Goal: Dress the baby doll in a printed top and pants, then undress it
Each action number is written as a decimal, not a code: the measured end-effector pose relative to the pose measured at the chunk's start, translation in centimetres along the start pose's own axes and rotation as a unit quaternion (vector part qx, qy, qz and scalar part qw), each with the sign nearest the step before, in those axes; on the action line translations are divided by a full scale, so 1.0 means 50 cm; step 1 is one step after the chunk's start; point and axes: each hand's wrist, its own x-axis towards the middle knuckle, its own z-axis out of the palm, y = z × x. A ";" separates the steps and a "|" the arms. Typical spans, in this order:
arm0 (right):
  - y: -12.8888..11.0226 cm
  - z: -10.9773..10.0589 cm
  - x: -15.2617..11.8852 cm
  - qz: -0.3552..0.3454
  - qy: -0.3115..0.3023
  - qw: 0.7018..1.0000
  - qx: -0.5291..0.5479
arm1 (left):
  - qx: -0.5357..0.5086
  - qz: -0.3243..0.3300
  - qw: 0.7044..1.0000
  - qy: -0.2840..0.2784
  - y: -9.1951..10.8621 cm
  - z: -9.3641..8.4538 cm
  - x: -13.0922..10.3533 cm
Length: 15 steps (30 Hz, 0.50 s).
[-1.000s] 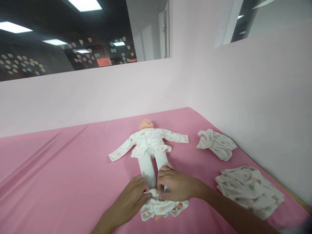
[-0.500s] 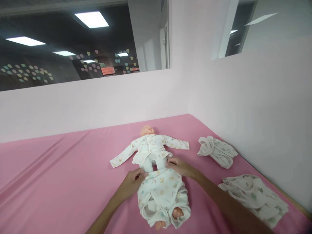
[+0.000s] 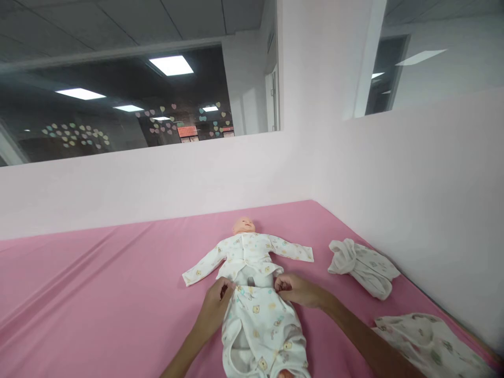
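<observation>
A baby doll lies on its back, its head toward the wall, in a white printed long-sleeved top with both sleeves spread outward. White printed pants cover its legs, with the waistband around the upper thighs, just under the hem of the top. My left hand pinches the waistband's left corner. At the right corner, my right hand has its fingers curled closed on the waistband. A bit of white cloth shows between the top and the pants. One foot peeks out at the bottom edge.
The doll lies on a pink sheet. A folded white garment lies to the right, and another crumpled printed one is nearer, beside my right forearm. White walls with windows border the back and right side.
Both hands have pulled the pants' waistband up the doll's legs toward the top, narrowing the gap. The feet are now mostly out of sight. The camera view has tilted upward.
</observation>
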 end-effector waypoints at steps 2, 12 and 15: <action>0.003 0.009 -0.003 0.005 0.002 1.000 0.009 | -0.031 -0.028 0.998 0.040 -0.019 -0.005 0.009; 0.033 0.020 -0.004 -0.048 -0.018 0.997 0.053 | -0.446 -0.211 0.869 0.039 -0.077 0.003 0.138; 0.036 0.027 0.004 -0.075 0.047 0.995 0.050 | -0.501 -0.218 0.837 0.018 -0.079 0.015 0.162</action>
